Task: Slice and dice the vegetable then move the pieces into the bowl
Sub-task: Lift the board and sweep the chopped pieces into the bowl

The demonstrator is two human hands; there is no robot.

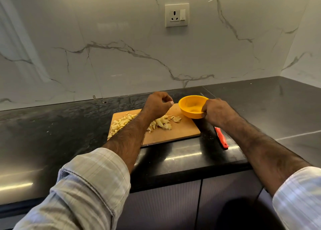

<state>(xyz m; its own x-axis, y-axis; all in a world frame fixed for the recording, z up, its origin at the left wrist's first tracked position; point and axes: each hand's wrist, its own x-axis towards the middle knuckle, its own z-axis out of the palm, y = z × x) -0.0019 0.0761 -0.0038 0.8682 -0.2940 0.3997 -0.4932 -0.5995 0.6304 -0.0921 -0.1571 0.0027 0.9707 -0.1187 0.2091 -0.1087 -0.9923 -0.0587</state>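
1. Tilting the yellow bowl point(192, 108) at the board's far right corner, the right hand point(216, 113) grips its rim, likely so pieces can be swept in.
2. The left hand point(157, 106) hovers above the diced vegetable point(163, 122) on the cutting board point(180, 131), fingers curled; whether they pinch a piece I cannot tell.
3. The red knife point(221, 137) lies aside on the desk point(60, 125), so cutting seems finished.

White marble-veined wall point(121, 59) with one socket-and-switch plate point(176, 15). Dark polished stone countertop point(52, 125), glare-streaked. Grey cabinet fronts point(165, 207) below.
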